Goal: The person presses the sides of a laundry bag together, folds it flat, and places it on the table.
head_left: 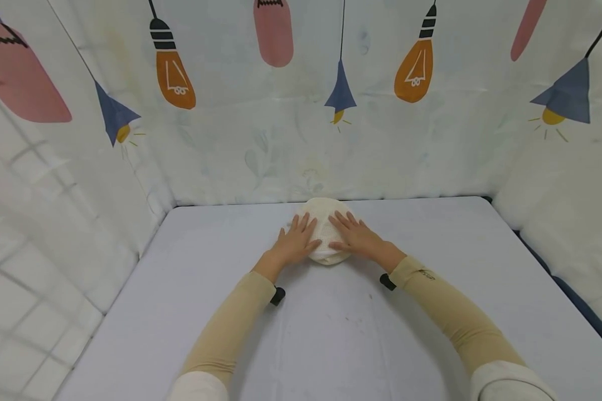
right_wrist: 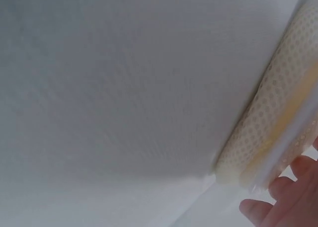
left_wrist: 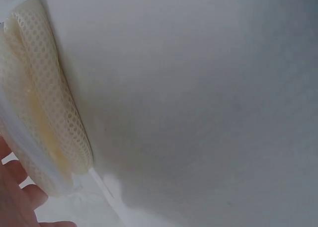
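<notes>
A round, cream-coloured mesh bag [head_left: 325,210] lies at the far middle of the white table. Its side looks thick and padded in the left wrist view, where the mesh bag [left_wrist: 42,68] shows a pale yellow band and a white strip like a zipper. My left hand [head_left: 293,244] rests on the bag's left part with fingers spread and fairly straight. On the right part, my right hand [head_left: 362,240] lies the same way, fingers extended over the mesh. Fingertips of the right hand [right_wrist: 293,197] show beside the bag's edge in the right wrist view.
The white-covered table [head_left: 326,340] reaches back to a pale curtain [head_left: 291,139] printed with lamps and bulbs. More curtain hangs on both sides. The bag sits close to the table's far edge. Black wrist cameras [head_left: 278,296] hang under the sleeves.
</notes>
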The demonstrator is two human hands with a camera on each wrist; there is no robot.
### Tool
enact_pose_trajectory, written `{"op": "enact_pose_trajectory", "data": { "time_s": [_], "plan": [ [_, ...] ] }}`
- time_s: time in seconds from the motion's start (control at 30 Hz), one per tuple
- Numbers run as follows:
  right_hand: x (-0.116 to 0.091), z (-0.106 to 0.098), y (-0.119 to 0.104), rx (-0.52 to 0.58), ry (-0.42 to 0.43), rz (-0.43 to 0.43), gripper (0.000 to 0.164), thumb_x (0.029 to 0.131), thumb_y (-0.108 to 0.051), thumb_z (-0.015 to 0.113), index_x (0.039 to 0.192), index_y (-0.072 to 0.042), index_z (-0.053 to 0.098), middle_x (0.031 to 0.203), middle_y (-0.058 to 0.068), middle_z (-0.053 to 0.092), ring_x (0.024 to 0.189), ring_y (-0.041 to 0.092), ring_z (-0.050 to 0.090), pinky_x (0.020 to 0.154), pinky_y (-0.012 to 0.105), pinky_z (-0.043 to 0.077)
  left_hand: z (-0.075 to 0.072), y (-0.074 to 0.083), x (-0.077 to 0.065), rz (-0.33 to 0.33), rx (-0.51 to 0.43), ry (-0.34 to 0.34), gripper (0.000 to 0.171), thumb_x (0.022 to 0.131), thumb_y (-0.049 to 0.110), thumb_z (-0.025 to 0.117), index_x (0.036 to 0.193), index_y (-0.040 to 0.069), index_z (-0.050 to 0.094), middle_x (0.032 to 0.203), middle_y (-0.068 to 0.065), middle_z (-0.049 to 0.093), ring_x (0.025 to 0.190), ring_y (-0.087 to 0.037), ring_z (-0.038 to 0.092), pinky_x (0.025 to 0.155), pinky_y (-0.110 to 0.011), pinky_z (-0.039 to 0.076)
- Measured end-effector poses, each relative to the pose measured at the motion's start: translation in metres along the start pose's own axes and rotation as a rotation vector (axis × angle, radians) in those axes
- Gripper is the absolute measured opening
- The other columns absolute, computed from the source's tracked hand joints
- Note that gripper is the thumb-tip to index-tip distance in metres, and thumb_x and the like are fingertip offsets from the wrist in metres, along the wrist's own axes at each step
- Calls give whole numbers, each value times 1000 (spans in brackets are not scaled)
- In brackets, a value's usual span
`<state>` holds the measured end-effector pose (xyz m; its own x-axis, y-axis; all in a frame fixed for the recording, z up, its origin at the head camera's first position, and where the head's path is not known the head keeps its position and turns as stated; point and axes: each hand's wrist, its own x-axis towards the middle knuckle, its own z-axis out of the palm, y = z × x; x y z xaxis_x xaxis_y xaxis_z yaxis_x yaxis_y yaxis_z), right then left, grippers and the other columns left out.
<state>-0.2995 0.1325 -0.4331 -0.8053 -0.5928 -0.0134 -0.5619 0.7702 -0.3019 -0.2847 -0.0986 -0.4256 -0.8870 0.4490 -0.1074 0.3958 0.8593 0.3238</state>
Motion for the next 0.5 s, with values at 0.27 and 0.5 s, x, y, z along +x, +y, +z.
{"op": "enact_pose_trajectory", "data": {
  "time_s": [0.27,0.5],
  "plan": [
    [-1,2,0,-10,-53,25,81,106,-49,51,165,-7,13,170,18,5,154,46,3,116,70,14,3,4,3,-22,45,-33,79,108,53,41,166,10,9,171,-14,-6,155,-39,-8,115,-74,11],
    [0,4,2,-22,-66,26,83,106,-52,49,166,-9,10,171,16,3,154,44,2,116,70,15,4,6,2,-24,60,-36,79,108,52,42,166,9,10,171,-15,-6,155,-40,-9,114,-74,11]
  ]
}}
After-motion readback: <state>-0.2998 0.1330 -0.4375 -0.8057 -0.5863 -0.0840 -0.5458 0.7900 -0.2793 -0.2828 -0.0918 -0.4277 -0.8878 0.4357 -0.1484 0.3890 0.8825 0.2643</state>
